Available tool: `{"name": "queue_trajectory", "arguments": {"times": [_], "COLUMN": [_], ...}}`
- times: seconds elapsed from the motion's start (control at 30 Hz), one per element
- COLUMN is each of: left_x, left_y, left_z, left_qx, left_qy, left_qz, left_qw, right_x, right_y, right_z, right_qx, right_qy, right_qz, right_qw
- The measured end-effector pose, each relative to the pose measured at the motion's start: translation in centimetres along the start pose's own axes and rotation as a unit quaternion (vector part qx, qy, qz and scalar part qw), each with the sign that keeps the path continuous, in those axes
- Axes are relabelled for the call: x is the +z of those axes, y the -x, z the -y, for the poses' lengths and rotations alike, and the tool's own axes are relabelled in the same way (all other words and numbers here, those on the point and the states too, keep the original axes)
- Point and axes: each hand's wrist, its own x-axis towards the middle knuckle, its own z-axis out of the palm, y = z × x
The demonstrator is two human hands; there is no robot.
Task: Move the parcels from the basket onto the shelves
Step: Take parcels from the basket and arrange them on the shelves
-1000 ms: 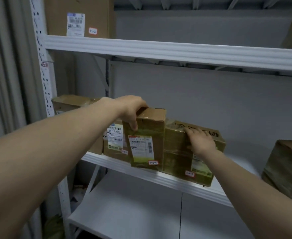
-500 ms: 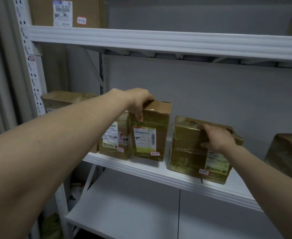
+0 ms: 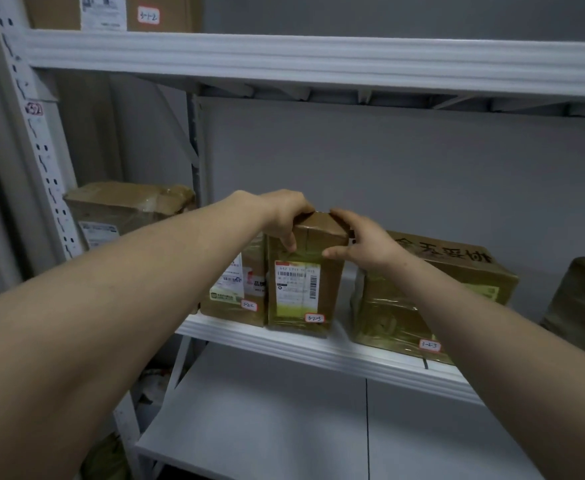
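2 hands share 1 parcel, so start with what carries it. Your middle shelf [image 3: 318, 351] holds a row of boxes close to its front lip; the basket is out of view. The wide parcel [image 3: 457, 289] sits at 3 o'clock of the one you hold, with a narrow gap between them. Its front edge looks level with the lip, so a knock from your right forearm could push it off.

The tall parcel [image 3: 303, 285] stands upright on the shelf, touching a labelled neighbour [image 3: 235, 292] at its 9 o'clock. It looks narrow for its height, so it may topple toward you at 6 o'clock if you let go while it leans.

Your left hand [image 3: 282, 216] curls over its top left edge, fingers [image 3: 289, 242] gripping the front face. Your right hand [image 3: 363, 244] clasps the top right corner, thumb across the front. Both grips are high, so a sideways shove would likely pivot the box instead of sliding it. The small sticker [image 3: 314, 318] at its foot would be hidden if the box turns.
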Motion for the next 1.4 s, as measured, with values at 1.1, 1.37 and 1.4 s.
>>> {"name": "queue_trajectory", "arguments": {"times": [1.1, 1.37, 1.4], "left_x": [3.3, 3.5, 3.5], "left_y": [-3.1, -2.7, -2.5], "left_z": [3.9, 4.3, 4.7], "left_qx": [0.004, -0.052, -0.07], "left_qy": [0.001, -0.02, -0.029], "left_qz": [0.005, 0.0, 0.001], "left_qw": [1.0, 0.998, 0.997], "right_x": [2.9, 3.1, 3.1], "right_y": [-2.7, -2.1, -2.1], "right_z": [0.6, 1.1, 1.1], "right_qx": [0.067, 0.05, 0.045], "right_qy": [0.084, 0.111, 0.12], "right_qz": [0.012, -0.002, 0.0], "right_qw": [0.994, 0.993, 0.992]}}
